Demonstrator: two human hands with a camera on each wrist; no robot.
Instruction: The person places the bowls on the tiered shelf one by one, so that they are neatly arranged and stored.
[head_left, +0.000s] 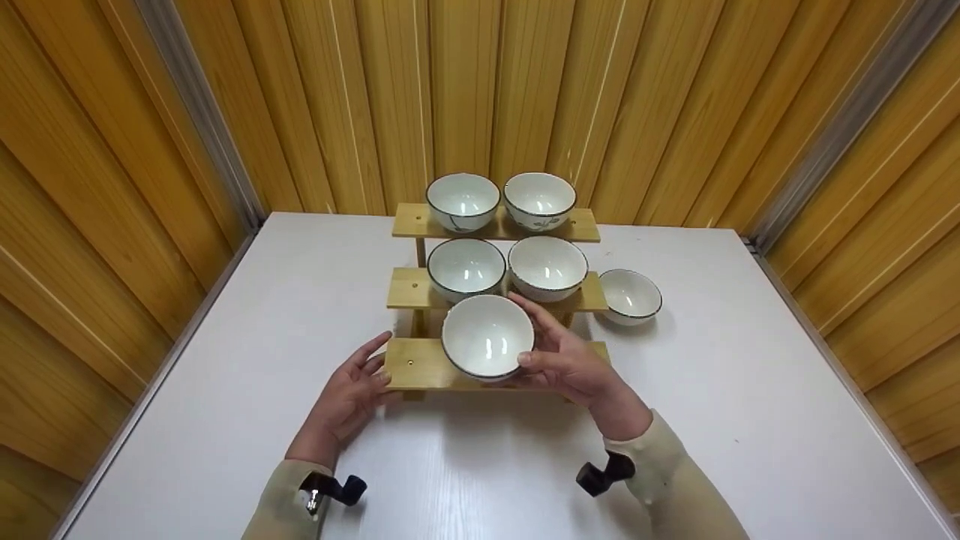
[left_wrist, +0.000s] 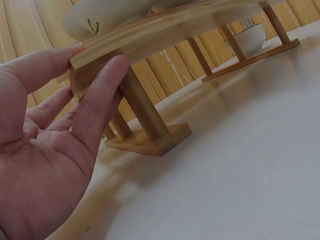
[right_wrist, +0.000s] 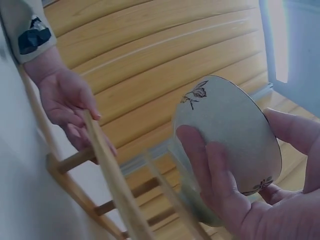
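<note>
My right hand (head_left: 566,367) grips a white bowl (head_left: 487,335) with a dark rim, thumb at the rim and fingers under its side. Dark leaf motifs mark the outside of this bowl (right_wrist: 227,135) in the right wrist view. It is over the lowest board of a three-step wooden rack (head_left: 420,367), lifted clear of the board. My left hand (head_left: 351,394) holds the left end of that board between thumb and fingers. Two similar bowls (head_left: 463,201) (head_left: 540,201) stand on the top step, and two more (head_left: 466,266) (head_left: 547,266) on the middle step.
Another white bowl (head_left: 631,296) sits on the white table (head_left: 712,390) just right of the rack. Yellow wood-look panels (head_left: 465,90) close off the back and both sides. Each sleeve carries a black wrist mount (head_left: 606,472).
</note>
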